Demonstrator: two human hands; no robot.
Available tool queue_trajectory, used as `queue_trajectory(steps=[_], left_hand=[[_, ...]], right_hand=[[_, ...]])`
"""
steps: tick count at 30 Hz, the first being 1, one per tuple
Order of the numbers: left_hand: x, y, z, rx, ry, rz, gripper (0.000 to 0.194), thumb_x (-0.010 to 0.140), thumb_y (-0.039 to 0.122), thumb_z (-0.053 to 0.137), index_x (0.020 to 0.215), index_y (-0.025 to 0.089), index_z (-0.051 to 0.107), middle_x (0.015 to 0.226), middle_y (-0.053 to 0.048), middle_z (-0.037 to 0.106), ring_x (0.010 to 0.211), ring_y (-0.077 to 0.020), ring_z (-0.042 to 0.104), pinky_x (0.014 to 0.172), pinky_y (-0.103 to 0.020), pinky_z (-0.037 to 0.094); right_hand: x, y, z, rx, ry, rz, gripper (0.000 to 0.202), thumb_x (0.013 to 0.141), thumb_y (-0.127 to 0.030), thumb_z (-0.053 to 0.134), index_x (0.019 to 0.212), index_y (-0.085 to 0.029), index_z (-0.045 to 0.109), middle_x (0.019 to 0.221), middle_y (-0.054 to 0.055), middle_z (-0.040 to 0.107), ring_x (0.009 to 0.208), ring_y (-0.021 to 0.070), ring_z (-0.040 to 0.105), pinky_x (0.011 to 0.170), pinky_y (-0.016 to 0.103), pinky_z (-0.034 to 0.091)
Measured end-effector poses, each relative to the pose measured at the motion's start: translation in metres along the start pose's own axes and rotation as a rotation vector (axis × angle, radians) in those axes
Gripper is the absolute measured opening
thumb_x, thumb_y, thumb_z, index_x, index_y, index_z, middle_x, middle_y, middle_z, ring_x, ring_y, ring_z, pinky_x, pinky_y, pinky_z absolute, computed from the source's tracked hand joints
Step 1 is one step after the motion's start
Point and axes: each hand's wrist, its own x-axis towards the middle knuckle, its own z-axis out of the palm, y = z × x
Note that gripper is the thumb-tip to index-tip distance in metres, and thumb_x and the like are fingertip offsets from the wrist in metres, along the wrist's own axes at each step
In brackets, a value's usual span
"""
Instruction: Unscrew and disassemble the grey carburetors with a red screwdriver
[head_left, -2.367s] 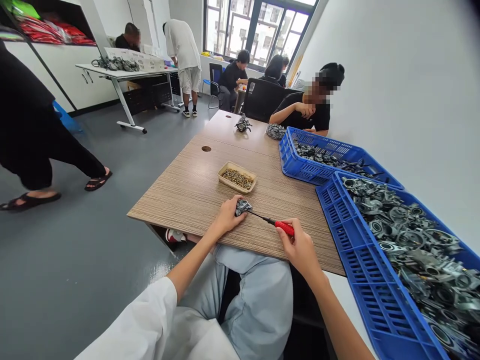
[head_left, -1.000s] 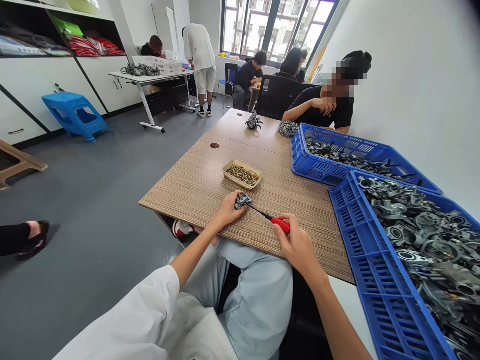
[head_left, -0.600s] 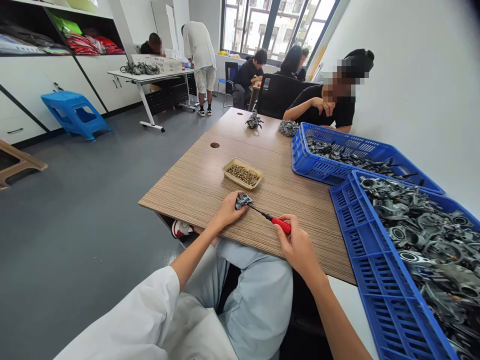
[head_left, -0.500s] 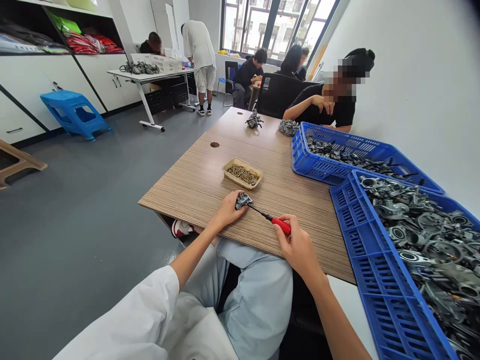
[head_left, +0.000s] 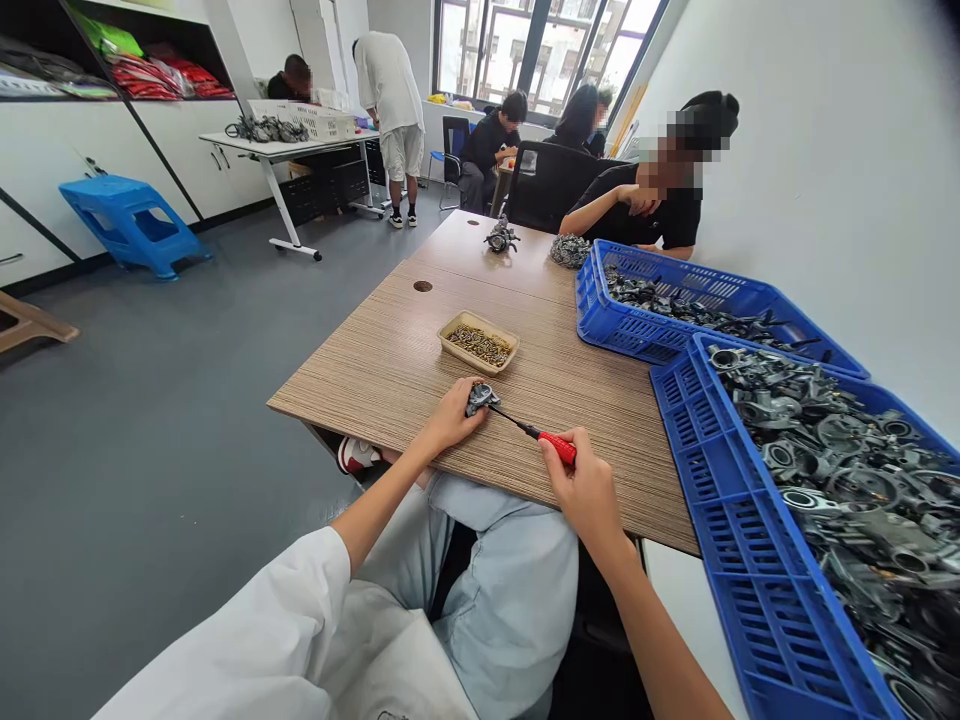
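Dull grey metal part (head_left: pixel 481 399), glossy red plastic handle (head_left: pixel 558 447), wood-grained tabletop (head_left: pixel 360 370), smooth blue plastic crate (head_left: pixel 739 525).

On the table (head_left: pixel 360 370), the screw tray (head_left: pixel 469 361) lies behind the metal casting (head_left: pixel 480 399), the screwdriver (head_left: pixel 556 447) to the casting's right; farther right (nearer the wall (head_left: pixel 825 150)), the near crate (head_left: pixel 720 515) and far crate (head_left: pixel 621 327) hold metal parts (head_left: pixel 825 450).
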Motion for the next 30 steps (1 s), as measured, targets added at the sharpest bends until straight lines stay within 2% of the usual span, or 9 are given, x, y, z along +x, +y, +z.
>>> queue_trajectory(steps=[6, 13, 17, 30], left_hand=[[0.0, 0.0, 0.0, 0.008, 0.001, -0.008, 0.047, 0.09, 0.022, 0.063, 0.137, 0.019, 0.054, 0.134, -0.013, 0.064, 0.128, -0.0268, 0.061, 0.116, -0.044, 0.047], [0.001, 0.002, 0.001, 0.015, 0.03, -0.014, 0.043, 0.091, 0.022, 0.063, 0.133, 0.02, 0.055, 0.13, -0.012, 0.065, 0.126, -0.0263, 0.061, 0.114, -0.044, 0.049], [0.001, 0.0, 0.001, 0.004, 0.034, 0.012, 0.043, 0.091, 0.023, 0.064, 0.133, 0.018, 0.055, 0.13, -0.013, 0.065, 0.126, -0.0263, 0.061, 0.114, -0.043, 0.048], [0.001, 0.002, -0.001, 0.006, 0.025, 0.027, 0.043, 0.092, 0.022, 0.063, 0.134, 0.017, 0.056, 0.129, -0.013, 0.066, 0.123, -0.026, 0.062, 0.112, -0.042, 0.049]], right_hand=[[-0.001, -0.002, 0.0, -0.081, -0.001, 0.029, 0.034, 0.104, -0.059, 0.051, 0.097, -0.026, 0.056, 0.069, 0.001, 0.069, 0.057, 0.0238, 0.064, 0.06, 0.03, 0.039], [0.001, 0.005, -0.004, -0.036, -0.11, -0.087, 0.029, 0.104, -0.045, 0.055, 0.124, -0.025, 0.051, 0.086, 0.002, 0.074, 0.066, 0.0224, 0.068, 0.067, 0.03, 0.044], [0.002, 0.008, -0.006, -0.052, -0.125, -0.085, 0.023, 0.105, -0.044, 0.052, 0.116, -0.025, 0.051, 0.08, 0.001, 0.071, 0.065, 0.0221, 0.066, 0.064, 0.03, 0.042], [0.003, 0.009, -0.002, -0.071, -0.033, 0.031, 0.033, 0.101, -0.059, 0.055, 0.095, -0.026, 0.053, 0.064, -0.002, 0.064, 0.053, 0.0204, 0.057, 0.06, 0.029, 0.035]])
